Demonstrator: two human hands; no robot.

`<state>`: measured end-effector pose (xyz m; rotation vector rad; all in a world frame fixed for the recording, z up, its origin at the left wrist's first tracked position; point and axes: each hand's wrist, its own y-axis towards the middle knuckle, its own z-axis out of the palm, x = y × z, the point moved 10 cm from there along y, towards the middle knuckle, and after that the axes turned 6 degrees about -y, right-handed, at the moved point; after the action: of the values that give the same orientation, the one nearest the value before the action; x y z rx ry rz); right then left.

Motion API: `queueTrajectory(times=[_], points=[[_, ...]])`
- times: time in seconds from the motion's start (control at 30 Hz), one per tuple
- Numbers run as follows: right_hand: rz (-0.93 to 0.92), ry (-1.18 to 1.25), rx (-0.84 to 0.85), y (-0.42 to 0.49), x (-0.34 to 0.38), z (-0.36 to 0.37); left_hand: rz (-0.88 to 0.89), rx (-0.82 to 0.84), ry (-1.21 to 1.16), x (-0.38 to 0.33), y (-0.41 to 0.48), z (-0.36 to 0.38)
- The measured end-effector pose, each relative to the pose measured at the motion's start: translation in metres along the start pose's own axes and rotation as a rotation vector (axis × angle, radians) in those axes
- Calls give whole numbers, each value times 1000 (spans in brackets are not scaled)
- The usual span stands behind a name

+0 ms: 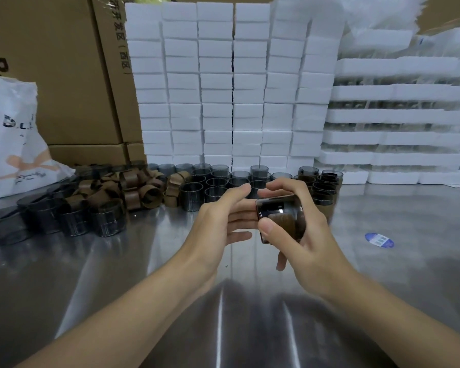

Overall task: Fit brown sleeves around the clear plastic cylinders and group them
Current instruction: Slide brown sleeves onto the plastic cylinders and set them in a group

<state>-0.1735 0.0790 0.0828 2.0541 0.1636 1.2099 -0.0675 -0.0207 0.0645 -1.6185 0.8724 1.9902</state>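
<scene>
While the right hand grips a sleeved cylinder at frame centre, the left hand is open, fingers straight beside it.

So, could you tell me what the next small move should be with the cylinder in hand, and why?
Probably set it down with the sleeved group behind: the right hand grips a cylinder that already seems to wear its brown sleeve, and the left hand holds nothing.
</scene>
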Motion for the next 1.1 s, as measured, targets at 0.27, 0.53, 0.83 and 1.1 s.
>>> queueTrajectory(times=[0.27, 0.53, 0.83, 1.1], points=[[-84, -32, -13, 3, 13, -4, 48, 88, 59, -12, 0, 6], [-31, -122, 40, 10, 10, -5, -15, 137, 72, 2, 6, 1], [51, -105, 127, 13, -2, 2, -18, 133, 106, 5, 9, -8], [63, -67, 151, 8, -5, 6, -36, 175, 140, 7, 6, -5]])
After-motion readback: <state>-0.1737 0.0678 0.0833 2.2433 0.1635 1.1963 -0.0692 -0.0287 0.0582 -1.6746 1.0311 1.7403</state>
